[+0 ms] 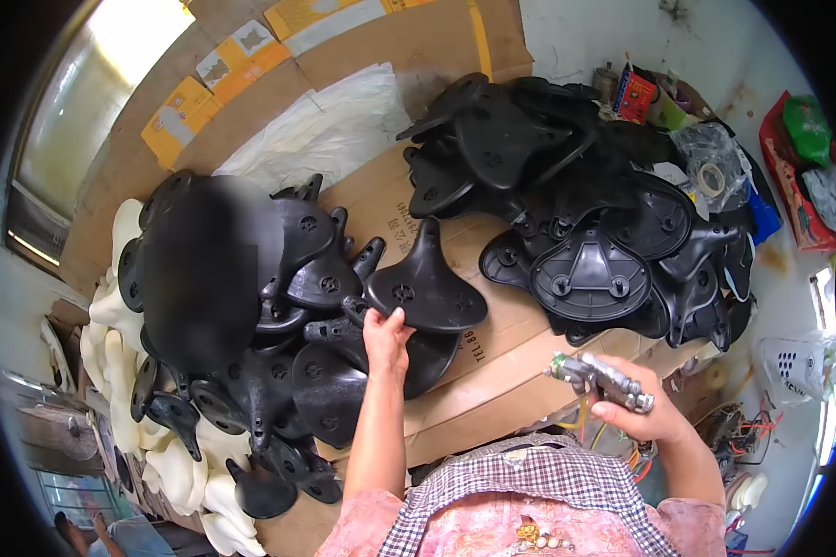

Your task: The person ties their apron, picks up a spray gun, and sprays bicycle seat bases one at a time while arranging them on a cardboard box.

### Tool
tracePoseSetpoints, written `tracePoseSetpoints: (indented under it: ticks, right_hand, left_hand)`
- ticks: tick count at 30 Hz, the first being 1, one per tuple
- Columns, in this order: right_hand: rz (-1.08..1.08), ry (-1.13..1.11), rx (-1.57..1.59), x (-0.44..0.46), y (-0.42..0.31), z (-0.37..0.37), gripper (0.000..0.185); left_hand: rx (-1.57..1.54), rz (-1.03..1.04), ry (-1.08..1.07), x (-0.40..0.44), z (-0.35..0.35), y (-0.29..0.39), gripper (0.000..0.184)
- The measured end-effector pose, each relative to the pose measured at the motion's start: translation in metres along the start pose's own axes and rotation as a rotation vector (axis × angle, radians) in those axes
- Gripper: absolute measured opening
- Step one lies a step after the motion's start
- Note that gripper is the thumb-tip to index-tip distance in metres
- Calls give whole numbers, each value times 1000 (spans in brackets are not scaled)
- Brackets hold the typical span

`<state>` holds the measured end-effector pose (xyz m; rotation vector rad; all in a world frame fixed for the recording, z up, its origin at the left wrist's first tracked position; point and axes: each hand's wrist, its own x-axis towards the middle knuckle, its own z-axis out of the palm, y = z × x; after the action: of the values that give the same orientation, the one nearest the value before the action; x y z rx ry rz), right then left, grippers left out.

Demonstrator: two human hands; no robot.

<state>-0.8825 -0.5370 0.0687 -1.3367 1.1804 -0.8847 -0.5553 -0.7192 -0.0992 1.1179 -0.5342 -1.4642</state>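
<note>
My left hand [387, 339] is closed on the near edge of a black bicycle saddle [424, 283], with the thumb on top. The saddle's narrow nose points away from me, and its smooth shell with a round emblem faces up. In my right hand [646, 408] is a metal spray gun [604, 381], its nozzle end pointing left toward the saddle. The fingers wrap round its body, and a gap separates gun and saddle. Just left of my left hand lie more black saddles [330, 381], overlapping in a heap.
Another heap of black saddle shells [590, 278], some underside up, covers the right of the cardboard-topped table [492, 371]. Cream foam pads [172, 469] are piled at left. A dark blurred patch hides part of the left heap. Hoses [636, 459] hang at right; a person's arm [102, 534] shows lower left.
</note>
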Motion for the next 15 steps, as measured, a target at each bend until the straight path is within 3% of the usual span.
tracePoseSetpoints:
  ticks: [5, 9, 12, 15]
  right_hand:
    - [-85, 280, 181, 11, -31, 14, 64]
    - [-73, 215, 214, -5, -37, 21, 61]
    - [-41, -33, -6, -25, -17, 17, 60]
    - [29, -27, 135, -32, -23, 21, 60]
  left_hand:
    - [-61, 71, 35, -38, -29, -17, 26]
    - [-116, 112, 14, -45, -36, -20, 27]
    - [-116, 151, 27, -36, -43, -24, 29]
    - [-89, 187, 45, -38, -38, -17, 28]
